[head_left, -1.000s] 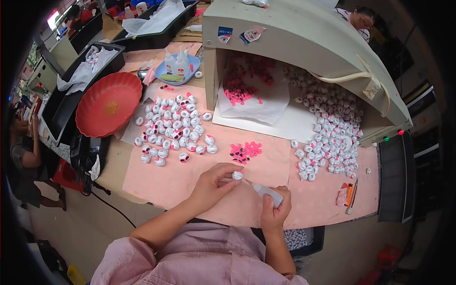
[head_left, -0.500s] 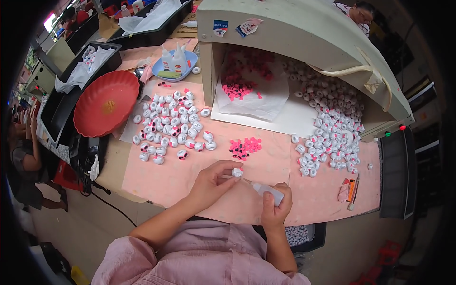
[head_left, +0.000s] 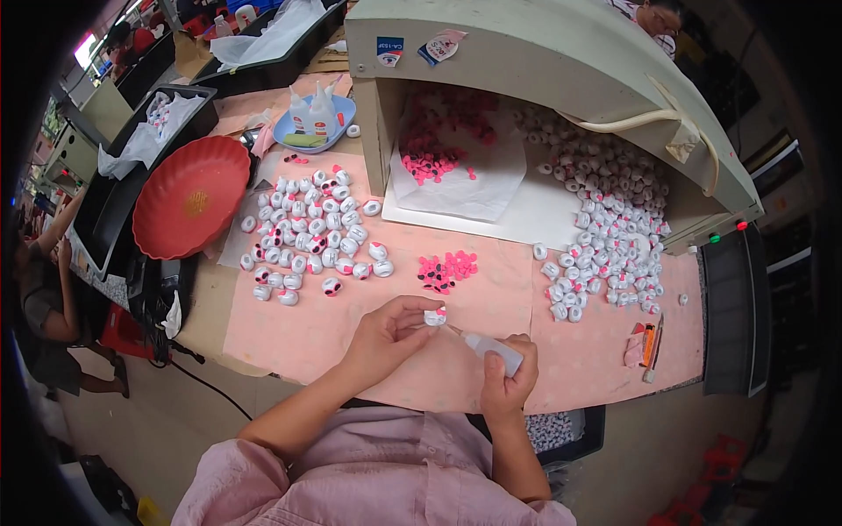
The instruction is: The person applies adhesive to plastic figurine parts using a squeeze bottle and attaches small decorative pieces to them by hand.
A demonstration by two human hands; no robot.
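Observation:
Between the thumb and fingers of my left hand (head_left: 386,340) is a small rounded white piece (head_left: 435,318) with a pink spot on it. My right hand (head_left: 511,386) is wrapped around a translucent squeeze bottle (head_left: 496,351), tilted so its thin nozzle points at the piece. The nozzle tip is very close to the piece; whether they touch I cannot tell. Just beyond my hands lies a small heap of pink and black bits (head_left: 447,270). To its left, many similar white pieces (head_left: 307,223) are spread in loose rows, some with pink and black bits on them.
A grey, arched open-fronted housing (head_left: 544,53) stands at the back, with pink bits on white paper (head_left: 500,188) inside. White pieces (head_left: 614,254) spill out at its right. Far left are a red fluted tray (head_left: 162,210) and a blue dish (head_left: 285,131) of bottles. Brushes (head_left: 656,346) lie right.
The white piece has turned slightly in my left fingers, so more of its pink spot shows. My right hand keeps the bottle nearly in place. The whole view has shifted a little.

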